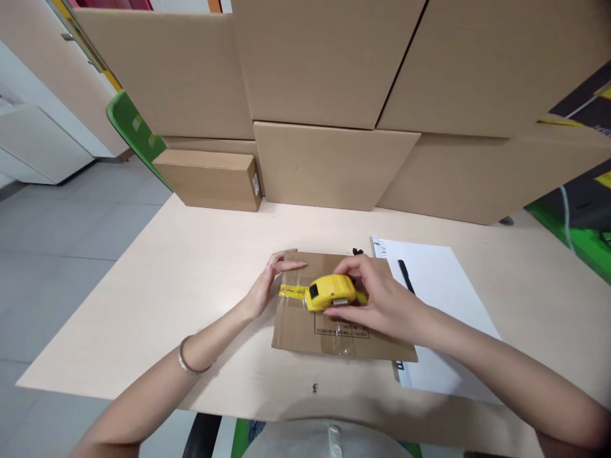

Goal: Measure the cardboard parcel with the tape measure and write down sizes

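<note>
A flat cardboard box [296, 331] with clear tape and printed markings lies on the table in front of me. My right hand [375, 299] grips a yellow tape measure [334, 291] over the top of this box, fingers behind the case and thumb in front. A short length of yellow measuring blade [292, 291] shows left of the case, its end at the box's left edge. Another bit of yellow is visible right of the case, partly covered by the hand. My left hand [262, 286] holds the box's far left corner, fingertips over the top face.
White paper [429, 267] with a black pen [405, 275] on it lies to the right, partly under the box. Large cardboard panels [329, 165] stand along the back of the table [205, 254]. A closed brown carton [210, 181] stands at the back left.
</note>
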Demonstrator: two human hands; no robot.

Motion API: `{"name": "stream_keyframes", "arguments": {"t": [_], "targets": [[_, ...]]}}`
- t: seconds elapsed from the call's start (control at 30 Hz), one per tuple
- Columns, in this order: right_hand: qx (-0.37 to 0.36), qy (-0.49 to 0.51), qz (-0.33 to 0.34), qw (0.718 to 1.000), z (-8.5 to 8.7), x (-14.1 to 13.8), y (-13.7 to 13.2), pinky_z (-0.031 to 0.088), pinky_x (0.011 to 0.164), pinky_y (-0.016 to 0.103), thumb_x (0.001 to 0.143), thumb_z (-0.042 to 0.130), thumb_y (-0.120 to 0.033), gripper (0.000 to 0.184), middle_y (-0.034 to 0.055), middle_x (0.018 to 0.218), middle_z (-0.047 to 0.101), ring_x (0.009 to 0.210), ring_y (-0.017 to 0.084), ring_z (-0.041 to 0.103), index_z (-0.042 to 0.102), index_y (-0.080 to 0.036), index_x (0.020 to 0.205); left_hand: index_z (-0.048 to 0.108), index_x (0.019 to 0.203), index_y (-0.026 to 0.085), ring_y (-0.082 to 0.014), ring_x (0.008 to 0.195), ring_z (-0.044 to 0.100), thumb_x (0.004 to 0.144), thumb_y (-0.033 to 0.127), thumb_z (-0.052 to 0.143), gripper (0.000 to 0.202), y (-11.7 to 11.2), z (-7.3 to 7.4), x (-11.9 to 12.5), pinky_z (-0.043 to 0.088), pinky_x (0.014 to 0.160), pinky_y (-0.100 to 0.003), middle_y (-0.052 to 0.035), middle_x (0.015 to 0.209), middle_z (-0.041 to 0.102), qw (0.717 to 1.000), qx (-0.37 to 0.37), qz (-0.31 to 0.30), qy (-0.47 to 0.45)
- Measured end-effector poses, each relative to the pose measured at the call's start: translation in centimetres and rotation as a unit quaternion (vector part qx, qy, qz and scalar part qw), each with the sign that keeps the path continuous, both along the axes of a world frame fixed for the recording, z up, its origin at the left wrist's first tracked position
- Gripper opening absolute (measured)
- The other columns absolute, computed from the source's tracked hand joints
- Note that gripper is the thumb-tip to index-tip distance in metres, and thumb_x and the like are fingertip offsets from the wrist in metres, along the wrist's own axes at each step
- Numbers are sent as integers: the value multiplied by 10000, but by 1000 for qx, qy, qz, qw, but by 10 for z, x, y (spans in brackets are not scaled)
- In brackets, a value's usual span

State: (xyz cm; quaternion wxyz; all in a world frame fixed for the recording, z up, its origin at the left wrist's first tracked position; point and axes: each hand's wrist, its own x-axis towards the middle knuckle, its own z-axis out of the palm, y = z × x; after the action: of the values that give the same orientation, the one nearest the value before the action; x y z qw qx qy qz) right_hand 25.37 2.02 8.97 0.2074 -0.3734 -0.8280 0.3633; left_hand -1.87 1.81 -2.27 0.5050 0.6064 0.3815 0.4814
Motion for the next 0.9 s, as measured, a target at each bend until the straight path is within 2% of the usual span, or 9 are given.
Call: {"name": "stream_keyframes", "arguments": {"t": [0.17,0.23,0.3,0.4,0.5,0.57,0.63,0.77,0.9], "targets": [[107,-13,46,993,14,-37,8,599,845,442,1019,620,-478,483,160,1346,697,1032,297,760,462,-210,1389,705,1295,243,-309,1319,565,1006,720,456,611,1,-4,6,355,1229,-490,-86,1332,683,995,-40,23,-83],[130,-62,56,988,17,-53,9,588,788,425,1018,634,-465,495,160,1335,718,994,313,775,475,-182,1391,693,1273,224,-308,1248,606,976,738,507,622,2,-5,8,425,1168,-475,-90,1259,713,992,-61,28,-111],[145,-122,58,980,18,-63,8,557,685,404,1011,648,-458,514,142,1272,759,897,324,790,484,-171,1405,704,1207,213,-307,1176,629,969,779,458,662,3,-7,8,480,1096,-466,-94,1188,716,990,-72,27,-119],[156,-174,59,971,16,-67,5,485,588,379,1007,642,-456,522,111,1164,804,767,321,785,496,-169,1419,726,1163,214,-314,1166,597,947,850,350,769,5,-9,4,478,1073,-471,-102,1169,665,996,-33,19,-76],[145,-181,55,971,14,-58,5,449,579,353,998,634,-458,477,96,1062,818,745,301,772,537,-163,1359,772,1124,213,-335,1225,520,874,826,561,694,7,-9,-4,398,1144,-487,-103,1165,612,1000,27,3,-10],[129,-166,49,977,15,-45,7,449,598,334,989,632,-451,403,82,1011,810,754,274,758,574,-177,1279,780,1156,225,-338,1244,489,873,745,646,607,8,-6,-8,354,1173,-503,-101,1141,612,999,43,-12,26],[106,-141,38,984,16,-22,10,466,627,318,968,642,-417,317,54,961,789,757,240,737,603,-205,1200,768,1224,246,-334,1258,472,923,710,601,578,8,-3,-10,333,1186,-518,-104,1147,614,996,54,-24,63],[28,-124,-23,992,18,48,9,472,604,301,926,670,-400,237,11,860,731,671,191,659,638,-255,1111,766,1251,279,-328,1235,474,951,687,562,546,8,-1,-9,325,1190,-539,-97,1120,601,995,62,-22,73],[-12,-93,-116,989,14,116,-2,472,552,301,902,728,-476,272,38,897,704,670,184,597,661,-259,1053,768,1246,299,-334,1244,460,951,668,575,510,10,-5,-10,300,1200,-558,-100,1154,641,995,65,-26,65]]}}
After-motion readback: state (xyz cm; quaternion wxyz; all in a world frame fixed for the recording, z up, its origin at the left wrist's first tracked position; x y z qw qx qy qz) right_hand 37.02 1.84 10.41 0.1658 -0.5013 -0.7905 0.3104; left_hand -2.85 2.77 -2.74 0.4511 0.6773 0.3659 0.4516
